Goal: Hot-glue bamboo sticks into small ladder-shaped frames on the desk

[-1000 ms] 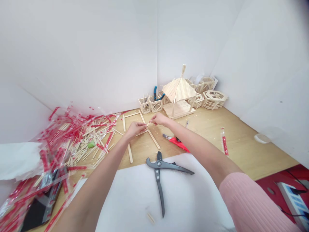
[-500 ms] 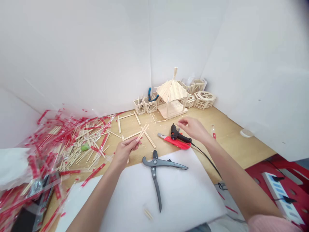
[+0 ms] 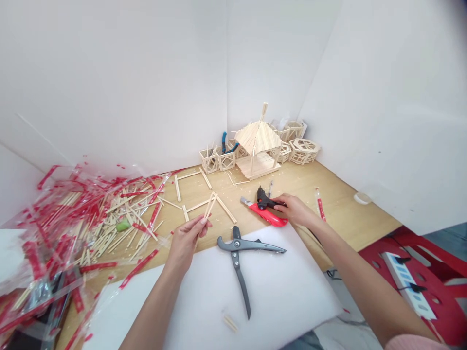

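Pinched in my left hand (image 3: 189, 236) are thin wooden sticks (image 3: 209, 206), two it seems, pointing up and away from me. My right hand (image 3: 295, 209) is closed round the handle of a black glue gun (image 3: 263, 198), whose nozzle points up and left. Beneath the gun lies a red-handled folding saw (image 3: 268, 215). Nearer to me, grey-black cutters (image 3: 237, 244) lie spread on a white sheet (image 3: 204, 291). Behind my left hand, joined stick frames (image 3: 224, 209) lie flat on the wooden table.
A stick-built pavilion (image 3: 258, 138) stands at the back, among small lattice boxes (image 3: 226, 160) and a hexagonal one (image 3: 304, 150). Loose sticks and red-and-clear wrappers (image 3: 98, 194) heap up on the left. A white power strip (image 3: 408, 284) sits low on the right.
My right hand has come down from above the glue gun and taken hold of its handle. The sticks in my left hand now point more upright.
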Action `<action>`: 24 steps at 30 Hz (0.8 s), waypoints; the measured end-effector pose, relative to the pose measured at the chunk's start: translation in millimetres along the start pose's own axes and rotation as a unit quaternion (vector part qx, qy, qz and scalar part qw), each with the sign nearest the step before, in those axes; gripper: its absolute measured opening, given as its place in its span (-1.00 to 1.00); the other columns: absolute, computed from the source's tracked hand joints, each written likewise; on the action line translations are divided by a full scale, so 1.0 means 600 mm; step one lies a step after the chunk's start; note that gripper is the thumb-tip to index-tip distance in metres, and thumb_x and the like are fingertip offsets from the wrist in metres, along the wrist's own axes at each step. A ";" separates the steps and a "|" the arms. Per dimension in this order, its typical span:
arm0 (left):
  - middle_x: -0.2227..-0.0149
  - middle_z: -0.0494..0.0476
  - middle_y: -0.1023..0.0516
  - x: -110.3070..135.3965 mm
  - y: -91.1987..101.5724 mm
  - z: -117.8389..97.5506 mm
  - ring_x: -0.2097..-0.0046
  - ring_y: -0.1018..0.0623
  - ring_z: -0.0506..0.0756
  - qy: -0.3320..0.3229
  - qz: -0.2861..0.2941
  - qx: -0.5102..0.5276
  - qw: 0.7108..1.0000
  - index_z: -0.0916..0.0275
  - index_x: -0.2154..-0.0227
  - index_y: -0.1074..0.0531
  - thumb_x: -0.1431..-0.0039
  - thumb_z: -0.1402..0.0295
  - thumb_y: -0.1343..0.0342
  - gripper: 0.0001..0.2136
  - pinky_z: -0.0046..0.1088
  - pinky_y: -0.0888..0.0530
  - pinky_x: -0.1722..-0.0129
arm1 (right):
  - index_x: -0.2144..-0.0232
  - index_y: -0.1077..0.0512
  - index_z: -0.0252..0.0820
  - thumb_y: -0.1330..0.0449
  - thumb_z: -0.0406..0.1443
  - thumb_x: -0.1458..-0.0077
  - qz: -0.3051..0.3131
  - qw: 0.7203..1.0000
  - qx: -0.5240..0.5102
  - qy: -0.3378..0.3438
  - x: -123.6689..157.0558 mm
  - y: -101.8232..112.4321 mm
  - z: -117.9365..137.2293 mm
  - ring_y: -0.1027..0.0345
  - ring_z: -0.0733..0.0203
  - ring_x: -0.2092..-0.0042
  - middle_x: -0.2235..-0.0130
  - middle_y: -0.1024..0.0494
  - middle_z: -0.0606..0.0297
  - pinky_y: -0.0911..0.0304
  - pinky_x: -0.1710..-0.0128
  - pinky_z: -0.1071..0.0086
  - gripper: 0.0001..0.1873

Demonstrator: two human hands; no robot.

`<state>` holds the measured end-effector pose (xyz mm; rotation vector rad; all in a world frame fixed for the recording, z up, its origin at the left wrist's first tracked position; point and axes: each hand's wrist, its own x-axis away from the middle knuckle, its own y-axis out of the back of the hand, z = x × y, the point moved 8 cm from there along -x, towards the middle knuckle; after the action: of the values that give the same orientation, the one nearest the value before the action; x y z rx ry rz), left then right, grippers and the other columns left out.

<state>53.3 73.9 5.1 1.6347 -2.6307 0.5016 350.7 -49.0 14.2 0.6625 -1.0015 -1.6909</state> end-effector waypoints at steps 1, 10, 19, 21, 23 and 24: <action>0.46 0.10 -0.52 0.001 0.000 0.000 0.50 -0.31 -0.07 0.002 0.003 0.007 1.000 0.27 0.28 -0.57 0.15 0.25 -0.31 -0.68 -0.52 -0.30 0.44 | 0.11 -0.49 -0.18 -0.06 -0.36 -0.12 -0.012 1.000 0.002 0.007 0.001 0.003 -0.002 -0.39 0.17 0.14 0.15 -0.53 0.14 -0.22 0.14 0.40 -0.69; 0.45 0.09 -0.54 0.010 -0.016 0.002 0.51 -0.32 -0.08 0.018 0.046 0.038 0.998 0.25 0.23 -0.43 0.07 0.28 -0.28 -0.69 -0.54 -0.30 0.42 | 0.04 -0.43 -0.25 0.00 -0.33 -0.17 -0.156 0.982 0.076 -0.077 0.015 0.041 -0.106 -0.35 0.13 0.11 0.14 -0.47 0.07 -0.20 0.08 0.32 -0.65; 0.48 0.07 -0.53 0.010 -0.017 0.002 0.51 -0.34 -0.07 0.003 0.027 0.023 0.999 0.23 0.45 -0.38 0.10 0.27 -0.28 -0.79 -0.50 -0.29 0.42 | -0.02 -0.35 -0.24 0.01 0.01 -0.12 -0.116 0.989 0.095 -0.004 0.112 -0.045 0.109 -0.23 -0.07 -0.04 0.03 -0.41 -0.04 -0.12 -0.05 0.12 -0.43; 0.47 0.07 -0.54 0.011 -0.015 0.001 0.50 -0.36 -0.07 -0.011 0.018 0.012 1.000 0.24 0.44 -0.39 0.09 0.28 -0.27 -0.79 -0.50 -0.30 0.41 | -0.13 -0.25 -0.21 -0.09 0.17 0.08 -0.042 0.994 0.102 -0.007 0.151 -0.106 0.167 -0.05 -0.23 -0.18 -0.13 -0.29 -0.07 0.06 -0.15 -0.03 -0.15; 0.45 0.08 -0.55 0.012 -0.014 0.000 0.49 -0.38 -0.06 -0.027 0.012 -0.003 1.000 0.25 0.43 -0.40 0.07 0.28 -0.26 -0.80 -0.51 -0.31 0.40 | -0.21 -0.13 -0.27 -0.17 0.26 0.31 0.005 0.992 0.117 -0.039 0.177 -0.152 0.193 0.14 -0.40 -0.24 -0.22 -0.14 -0.12 0.29 -0.17 -0.20 0.13; 0.45 0.08 -0.56 0.012 -0.014 0.000 0.48 -0.39 -0.06 -0.035 0.010 -0.011 0.999 0.25 0.42 -0.41 0.06 0.28 -0.26 -0.81 -0.51 -0.31 0.40 | -0.23 -0.08 -0.30 -0.19 0.26 0.37 0.016 0.991 0.123 -0.051 0.184 -0.166 0.198 0.19 -0.44 -0.24 -0.25 -0.08 -0.14 0.36 -0.16 -0.24 0.20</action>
<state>57.2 64.0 8.4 1.6519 -2.6938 0.4229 170.1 -103.4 -7.8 0.7217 -1.3011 -1.6000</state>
